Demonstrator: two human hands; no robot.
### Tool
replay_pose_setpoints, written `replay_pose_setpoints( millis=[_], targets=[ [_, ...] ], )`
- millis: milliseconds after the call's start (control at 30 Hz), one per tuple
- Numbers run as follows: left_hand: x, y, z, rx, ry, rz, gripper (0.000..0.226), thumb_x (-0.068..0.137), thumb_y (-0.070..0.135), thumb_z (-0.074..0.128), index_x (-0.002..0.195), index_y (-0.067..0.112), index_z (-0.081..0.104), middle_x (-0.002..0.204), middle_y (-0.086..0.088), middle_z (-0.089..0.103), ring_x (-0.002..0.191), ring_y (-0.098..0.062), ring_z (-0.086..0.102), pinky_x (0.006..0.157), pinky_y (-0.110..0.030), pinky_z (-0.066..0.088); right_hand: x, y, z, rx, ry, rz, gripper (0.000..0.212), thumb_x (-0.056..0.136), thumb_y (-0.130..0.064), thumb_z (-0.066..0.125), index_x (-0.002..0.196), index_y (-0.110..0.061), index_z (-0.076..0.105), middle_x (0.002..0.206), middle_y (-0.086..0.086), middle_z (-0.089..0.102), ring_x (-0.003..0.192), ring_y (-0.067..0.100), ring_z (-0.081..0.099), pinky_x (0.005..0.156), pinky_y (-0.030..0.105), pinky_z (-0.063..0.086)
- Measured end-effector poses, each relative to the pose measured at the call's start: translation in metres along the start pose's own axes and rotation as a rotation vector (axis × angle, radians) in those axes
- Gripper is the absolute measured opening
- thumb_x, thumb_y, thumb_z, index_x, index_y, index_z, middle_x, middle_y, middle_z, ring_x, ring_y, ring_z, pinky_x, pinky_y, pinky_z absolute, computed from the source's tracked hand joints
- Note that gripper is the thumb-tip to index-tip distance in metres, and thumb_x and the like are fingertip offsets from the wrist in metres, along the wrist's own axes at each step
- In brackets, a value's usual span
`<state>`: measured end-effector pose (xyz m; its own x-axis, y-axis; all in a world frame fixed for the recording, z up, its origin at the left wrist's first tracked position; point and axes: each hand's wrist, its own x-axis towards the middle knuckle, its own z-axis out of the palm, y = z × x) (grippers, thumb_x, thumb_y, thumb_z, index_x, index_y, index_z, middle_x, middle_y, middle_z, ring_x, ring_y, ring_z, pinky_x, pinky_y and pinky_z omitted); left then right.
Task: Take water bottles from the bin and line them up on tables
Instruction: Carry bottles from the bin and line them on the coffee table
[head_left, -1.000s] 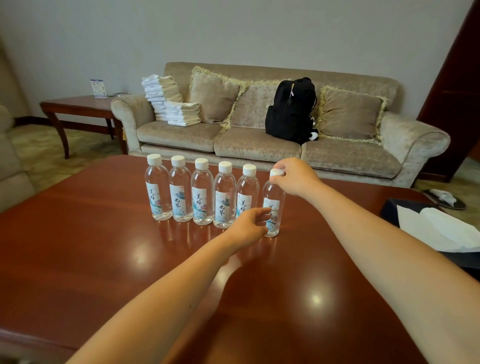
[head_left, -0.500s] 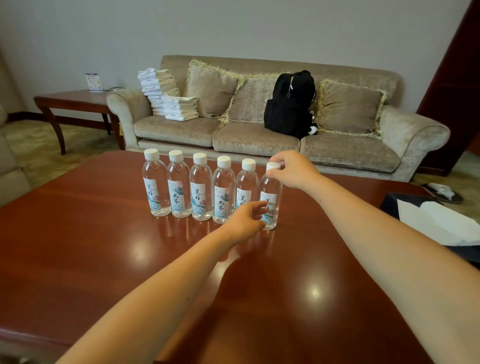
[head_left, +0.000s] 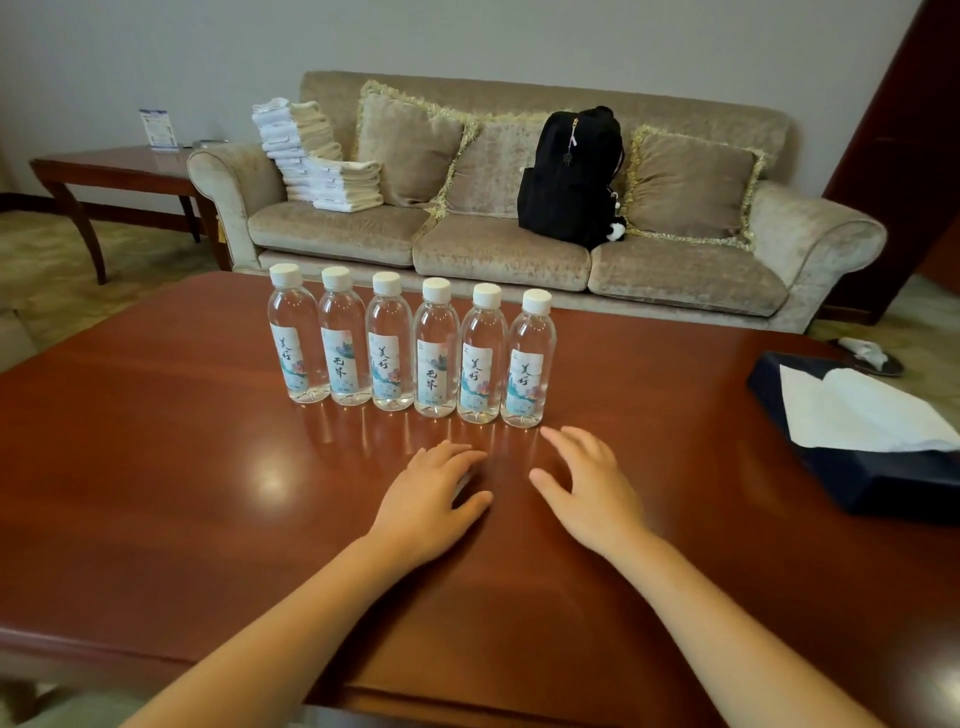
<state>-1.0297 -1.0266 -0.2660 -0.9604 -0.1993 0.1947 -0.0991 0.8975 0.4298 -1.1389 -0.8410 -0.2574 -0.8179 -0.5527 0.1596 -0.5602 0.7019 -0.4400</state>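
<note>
Several clear water bottles (head_left: 413, 345) with white caps and pale labels stand upright in a close row on the red-brown wooden table (head_left: 156, 493). The rightmost bottle (head_left: 529, 358) ends the row. My left hand (head_left: 428, 501) hovers over the table in front of the row, fingers relaxed and empty. My right hand (head_left: 587, 486) is beside it, fingers spread, a short way in front of the rightmost bottle. Neither hand touches a bottle. No bin is in view.
A dark blue tissue box (head_left: 857, 441) with white tissue lies at the table's right edge. Behind the table stands a beige sofa (head_left: 498, 249) with a black backpack (head_left: 569, 176) and stacked towels (head_left: 317, 156). A side table (head_left: 114, 166) is at the far left.
Both hands have let go of the rightmost bottle and pulled back toward me. The bottle stays upright at the end of the row.
</note>
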Motion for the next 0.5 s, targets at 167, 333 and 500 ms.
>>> replay_pose_setpoints(
  millis=[167, 333, 500],
  targets=[
    [-0.005, -0.003, 0.006, 0.111, -0.02, 0.011, 0.053, 0.095, 0.06, 0.042, 0.143, 0.038, 0.043, 0.155, 0.01, 0.034, 0.149, -0.014, 0.019, 0.122, -0.036, 0.012, -0.012, -0.003, 0.007, -0.152, -0.085, -0.061, 0.054, 0.099, -0.055, 0.041, 0.15, -0.039, 0.036, 0.159, -0.008, 0.03, 0.149, 0.014, 0.021, 0.124, 0.041, 0.011],
    [-0.005, -0.003, 0.005, 0.112, -0.009, 0.019, 0.053, 0.093, 0.06, 0.044, 0.141, 0.038, 0.047, 0.154, 0.01, 0.037, 0.148, -0.014, 0.022, 0.122, -0.036, 0.014, -0.014, -0.006, 0.006, -0.139, -0.084, -0.06, 0.051, 0.097, -0.057, 0.043, 0.145, -0.039, 0.046, 0.157, -0.007, 0.034, 0.147, 0.013, 0.023, 0.124, 0.041, 0.007],
    [-0.006, -0.003, 0.004, 0.119, -0.017, 0.026, 0.053, 0.094, 0.059, 0.044, 0.142, 0.036, 0.046, 0.154, 0.009, 0.037, 0.148, -0.015, 0.023, 0.121, -0.036, 0.013, -0.013, -0.005, 0.007, -0.162, -0.093, -0.059, 0.052, 0.097, -0.058, 0.042, 0.145, -0.039, 0.046, 0.157, -0.007, 0.033, 0.148, 0.014, 0.022, 0.124, 0.043, 0.008]
  ],
)
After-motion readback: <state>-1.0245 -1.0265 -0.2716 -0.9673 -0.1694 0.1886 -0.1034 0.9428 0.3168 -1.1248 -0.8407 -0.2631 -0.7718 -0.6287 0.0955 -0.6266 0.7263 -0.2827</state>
